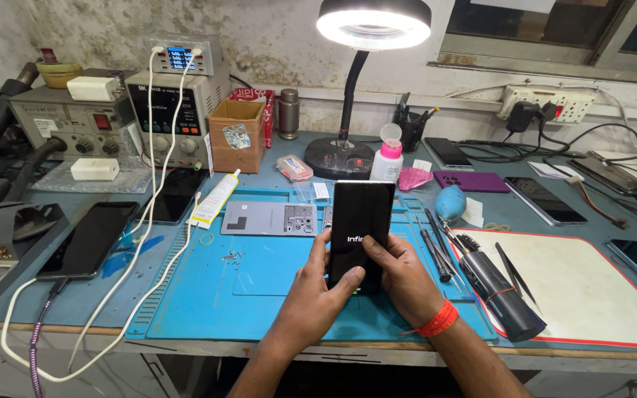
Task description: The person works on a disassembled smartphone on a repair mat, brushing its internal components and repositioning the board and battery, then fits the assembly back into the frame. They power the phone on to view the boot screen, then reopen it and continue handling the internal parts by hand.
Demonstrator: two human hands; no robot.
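Head view: my left hand (317,289) and right hand (402,274) both grasp the black smartphone (359,230), upright above the blue repair mat (215,295), screen lit. Loose screws (230,256), apparently, lie left of my grip. Risk: the phone slips from my fingertips and strikes the tweezers (514,271) or mat edge.

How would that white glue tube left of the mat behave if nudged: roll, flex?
The white glue tube lies flat and looks round, so it would probably roll sideways. Its soft-looking body likely gives when squeezed. It seems light, so the white cable beside it could drag it.
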